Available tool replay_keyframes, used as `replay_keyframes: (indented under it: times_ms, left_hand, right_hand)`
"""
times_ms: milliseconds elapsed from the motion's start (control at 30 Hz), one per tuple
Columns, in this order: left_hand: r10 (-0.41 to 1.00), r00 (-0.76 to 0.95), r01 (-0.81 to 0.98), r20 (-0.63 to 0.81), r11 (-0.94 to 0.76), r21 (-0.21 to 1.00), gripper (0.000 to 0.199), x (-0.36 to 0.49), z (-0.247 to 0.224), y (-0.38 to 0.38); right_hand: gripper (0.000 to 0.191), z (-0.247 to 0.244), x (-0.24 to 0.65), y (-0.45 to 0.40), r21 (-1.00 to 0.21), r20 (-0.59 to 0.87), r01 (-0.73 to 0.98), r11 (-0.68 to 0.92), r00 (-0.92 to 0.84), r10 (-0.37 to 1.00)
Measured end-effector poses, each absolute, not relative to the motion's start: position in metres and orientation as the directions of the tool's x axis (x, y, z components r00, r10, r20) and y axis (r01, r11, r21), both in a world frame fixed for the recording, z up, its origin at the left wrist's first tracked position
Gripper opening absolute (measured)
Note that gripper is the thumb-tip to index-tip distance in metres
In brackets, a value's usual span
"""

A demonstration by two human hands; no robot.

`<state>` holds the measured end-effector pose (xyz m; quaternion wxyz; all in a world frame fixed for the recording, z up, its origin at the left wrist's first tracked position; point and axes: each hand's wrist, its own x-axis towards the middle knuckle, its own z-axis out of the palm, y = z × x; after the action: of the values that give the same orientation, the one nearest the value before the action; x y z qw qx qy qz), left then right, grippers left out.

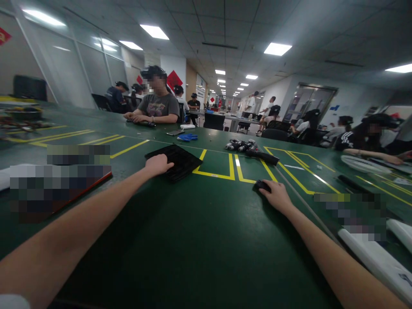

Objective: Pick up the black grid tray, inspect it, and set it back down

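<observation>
Out in front on the left, my left hand (pixel 157 165) is closed at the near-left edge of a flat, black, roughly square sheet or pouch (pixel 182 161). The thumb lies over its top and the other fingers are mostly hidden. My right hand (pixel 277 196) rests on the green table (pixel 206 240) with its fingers curled round a small black object (pixel 262 185). Its kind I cannot make out, as the hand covers part of it. Beyond that hand lie a dark elongated item (pixel 264 157) and a bundle of black and silver parts (pixel 240 145).
Yellow tape lines (pixel 214 175) mark the table. Blue gloves (pixel 187 137) and a white case (pixel 187 126) lie farther back. Across the table sits a person (pixel 157 101), hands on a dark item. A long white object (pixel 375 262) is at right; a red-edged item (pixel 86 189) at left.
</observation>
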<state>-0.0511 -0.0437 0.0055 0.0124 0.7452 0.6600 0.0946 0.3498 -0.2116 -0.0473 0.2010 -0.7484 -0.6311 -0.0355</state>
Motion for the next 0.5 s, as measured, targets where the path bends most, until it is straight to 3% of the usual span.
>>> replay_keyframes:
  times_ms: [133, 267, 367, 500]
  left_hand:
    - [0.919, 0.314, 0.833, 0.236, -0.387, 0.397, 0.041, -0.018, -0.014, -0.100]
    - [0.831, 0.492, 0.589, 0.259, -0.537, 0.604, 0.036, 0.016, -0.025, -0.154]
    - [0.778, 0.568, 0.481, 0.269, -0.579, 0.658, 0.031, 0.030, -0.026, -0.180]
    - [0.720, 0.646, 0.389, 0.254, -0.597, 0.702, 0.029, 0.034, -0.026, -0.195]
  right_hand:
    - [0.043, -0.042, 0.291, -0.223, -0.555, 0.296, 0.822, 0.125, 0.056, 0.954]
    - [0.043, -0.049, 0.246, -0.234, -0.781, 0.357, 0.530, 0.331, -0.056, 0.933]
    - [0.038, -0.057, 0.236, -0.239, -0.775, 0.425, 0.447, 0.446, -0.152, 0.892]
    - [0.034, -0.053, 0.236, -0.244, -0.659, 0.451, 0.565, 0.497, -0.232, 0.862]
